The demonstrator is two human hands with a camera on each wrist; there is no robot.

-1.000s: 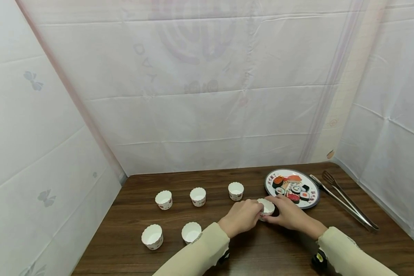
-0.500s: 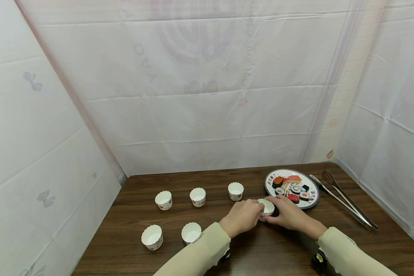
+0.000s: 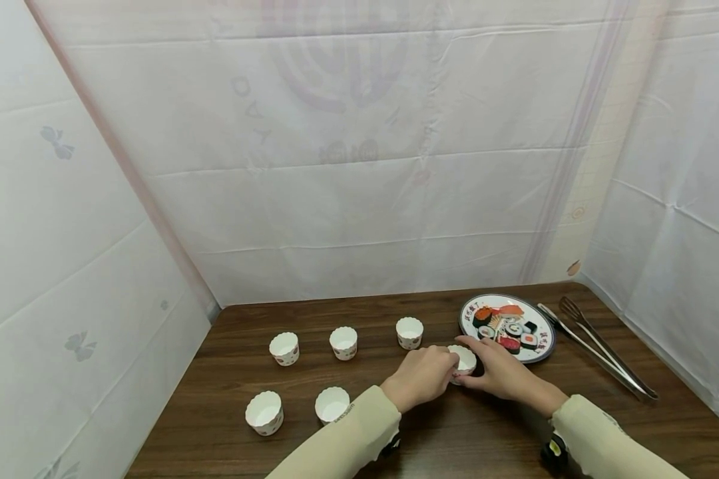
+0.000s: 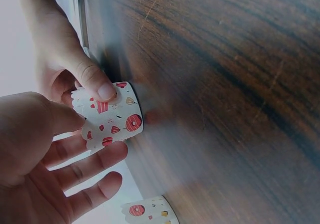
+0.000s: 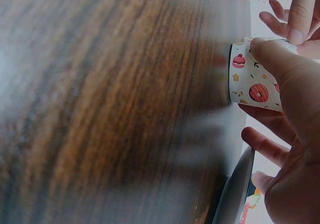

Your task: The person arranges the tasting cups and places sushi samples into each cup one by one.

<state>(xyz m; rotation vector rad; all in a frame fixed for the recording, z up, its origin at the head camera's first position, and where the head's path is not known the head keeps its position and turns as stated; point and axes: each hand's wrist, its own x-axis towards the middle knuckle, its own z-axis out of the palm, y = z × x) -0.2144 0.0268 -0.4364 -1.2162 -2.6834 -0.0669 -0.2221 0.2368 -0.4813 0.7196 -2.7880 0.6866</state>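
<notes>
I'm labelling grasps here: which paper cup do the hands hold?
The rightmost cup, nearest the plate: the left hand and right hand both grip it. The other five cups are in neither hand.

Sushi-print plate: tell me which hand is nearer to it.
Right. The right hand is close in front of the plate; the left hand is farther left, across the held paper cup.

We hold both sleeved arms (image 3: 347, 432) forward, left hand (image 3: 422, 376) and right hand (image 3: 506, 372) close together — each pinching, thumbs (image 5: 274, 57) opposite fingers (image 4: 95, 165).
</notes>
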